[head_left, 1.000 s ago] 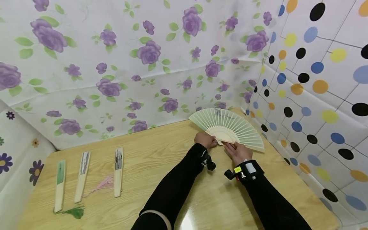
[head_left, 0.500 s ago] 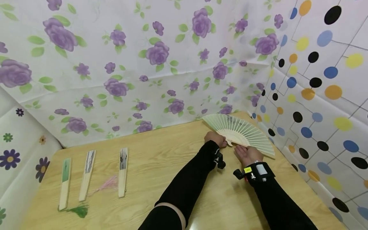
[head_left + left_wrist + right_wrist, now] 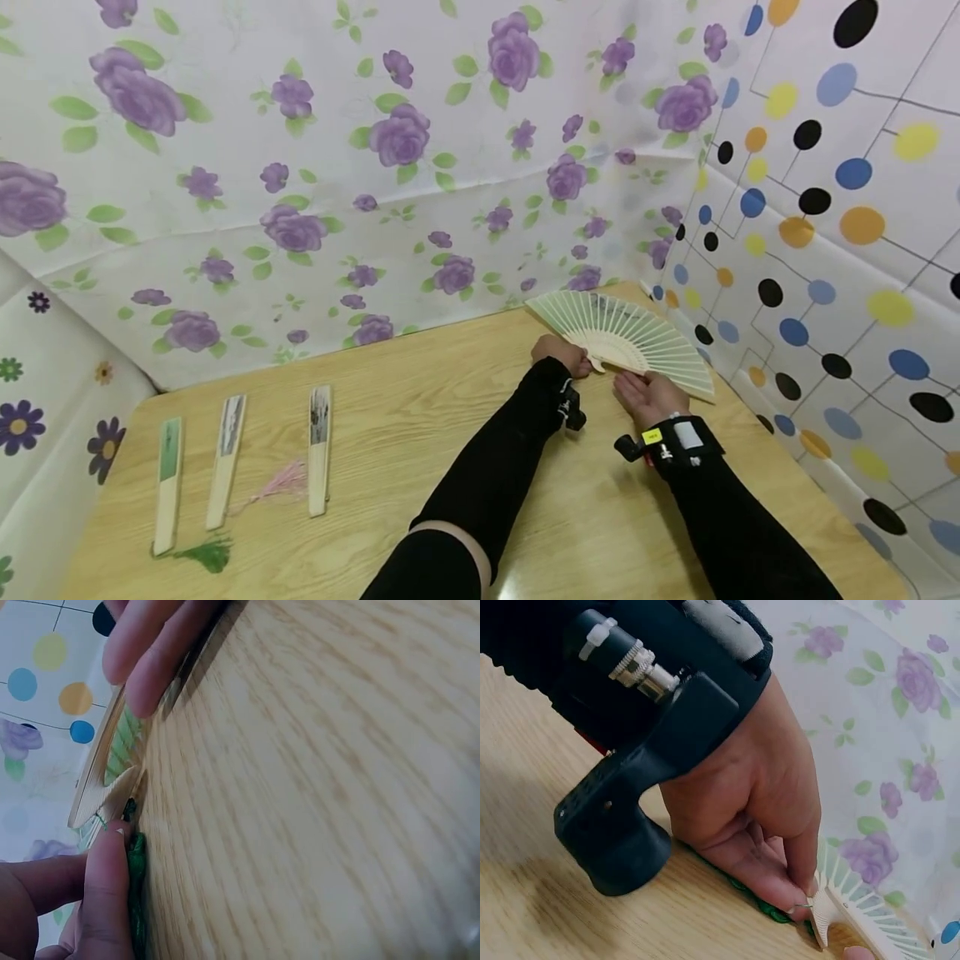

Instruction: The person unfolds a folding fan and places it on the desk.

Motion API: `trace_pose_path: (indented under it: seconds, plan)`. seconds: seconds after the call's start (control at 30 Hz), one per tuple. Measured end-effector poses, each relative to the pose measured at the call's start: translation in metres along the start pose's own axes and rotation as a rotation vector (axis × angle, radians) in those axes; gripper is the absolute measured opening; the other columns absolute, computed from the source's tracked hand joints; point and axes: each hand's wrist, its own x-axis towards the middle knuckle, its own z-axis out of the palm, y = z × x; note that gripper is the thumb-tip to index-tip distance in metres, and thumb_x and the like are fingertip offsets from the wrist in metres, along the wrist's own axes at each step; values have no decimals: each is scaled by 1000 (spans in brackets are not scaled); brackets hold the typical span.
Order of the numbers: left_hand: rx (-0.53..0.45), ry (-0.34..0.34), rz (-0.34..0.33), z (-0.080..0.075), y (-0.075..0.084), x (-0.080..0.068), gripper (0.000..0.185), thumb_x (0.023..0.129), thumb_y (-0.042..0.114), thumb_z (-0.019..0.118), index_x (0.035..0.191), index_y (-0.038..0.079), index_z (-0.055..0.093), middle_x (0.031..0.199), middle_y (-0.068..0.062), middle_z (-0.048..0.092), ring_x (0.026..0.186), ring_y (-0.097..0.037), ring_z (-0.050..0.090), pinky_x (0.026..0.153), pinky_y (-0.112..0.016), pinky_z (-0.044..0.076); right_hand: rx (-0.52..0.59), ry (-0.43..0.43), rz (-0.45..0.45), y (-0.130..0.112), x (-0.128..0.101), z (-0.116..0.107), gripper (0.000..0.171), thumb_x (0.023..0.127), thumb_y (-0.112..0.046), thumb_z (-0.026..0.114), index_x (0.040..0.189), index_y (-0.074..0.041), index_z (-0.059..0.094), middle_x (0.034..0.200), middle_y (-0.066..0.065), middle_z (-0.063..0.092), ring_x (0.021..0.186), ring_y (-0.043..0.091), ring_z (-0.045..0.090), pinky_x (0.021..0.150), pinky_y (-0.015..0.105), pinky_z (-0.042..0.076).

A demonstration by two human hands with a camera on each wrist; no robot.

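A pale green folding fan (image 3: 637, 329) lies spread out at the table's far right corner, its ribs pointing away from me. My left hand (image 3: 561, 354) pinches the fan's narrow pivot end between thumb and fingers, beside a green tassel (image 3: 136, 885), as the left wrist view shows. Under the fan's right edge, my right hand (image 3: 651, 398) lies with its palm turned up and its fingers fairly straight. Its thumb is close to the outer stick; whether it presses there cannot be told. In the right wrist view, the left hand (image 3: 754, 802) appears at the fan's base.
To the left on the wooden table (image 3: 390, 417) lie three folded fans: a green one (image 3: 168, 483), a grey-topped one (image 3: 227, 462) and a dark-patterned one (image 3: 319, 450). A pink tassel (image 3: 281, 483) and a green tassel (image 3: 208, 552) lie by them. Patterned cloth walls enclose the table.
The head view has shifted slightly. My right hand has slid a little outward along the fan's edge, away from the pivot. The left hand keeps its hold, and the fan stays spread.
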Motion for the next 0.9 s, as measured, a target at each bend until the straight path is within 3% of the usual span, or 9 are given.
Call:
trace_pose_path:
  seconds: [0.23, 0.27, 0.5, 0.7, 0.8, 0.9]
  plan:
    - [52, 7, 24, -3, -2, -3, 23, 97, 17, 93, 89, -2, 85, 69, -11, 79, 67, -21, 82, 69, -29, 69, 11, 18, 29, -4, 0, -4, 63, 125, -19, 24, 185, -24, 3, 189, 2, 27, 173, 18, 37, 135, 27, 42]
    - [56, 7, 26, -3, -2, -3, 23, 97, 17, 93, 87, -2, 84, 68, -11, 79, 64, -20, 80, 67, -28, 68, 1, 20, 33, -6, 0, -4, 63, 125, -19, 24, 185, -25, 3, 188, 2, 27, 172, 18, 38, 134, 27, 43]
    - [-159, -73, -48, -5, 6, -9, 29, 98, 3, 88, 72, -5, 79, 60, -14, 75, 43, -14, 66, 44, -25, 59, -45, -10, 67, -18, 0, -7, 64, 125, -20, 22, 184, -29, 1, 188, -2, 24, 174, 14, 31, 133, 23, 41]
    - [-120, -71, -44, -6, 5, -12, 28, 99, 4, 89, 74, -7, 81, 62, -14, 76, 39, -10, 61, 41, -22, 54, -92, -28, 69, -18, -2, -12, 64, 125, -21, 22, 184, -29, 0, 188, 0, 27, 174, 15, 32, 132, 24, 43]
    - [-67, -72, -14, -6, 1, -13, 27, 99, 8, 90, 78, -7, 82, 61, -12, 76, 39, -9, 60, 41, -20, 52, -160, -46, 32, -13, -5, -19, 62, 125, -26, 20, 184, -22, 0, 190, 5, 23, 175, 18, 31, 132, 26, 44]
    - [-84, -67, -26, -13, -5, -12, 26, 99, 7, 91, 79, -6, 82, 59, -10, 74, 40, -10, 62, 43, -21, 53, -292, -69, -2, 0, -5, -20, 64, 126, -34, 19, 184, -12, 3, 191, 11, 18, 176, 22, 31, 134, 29, 44]
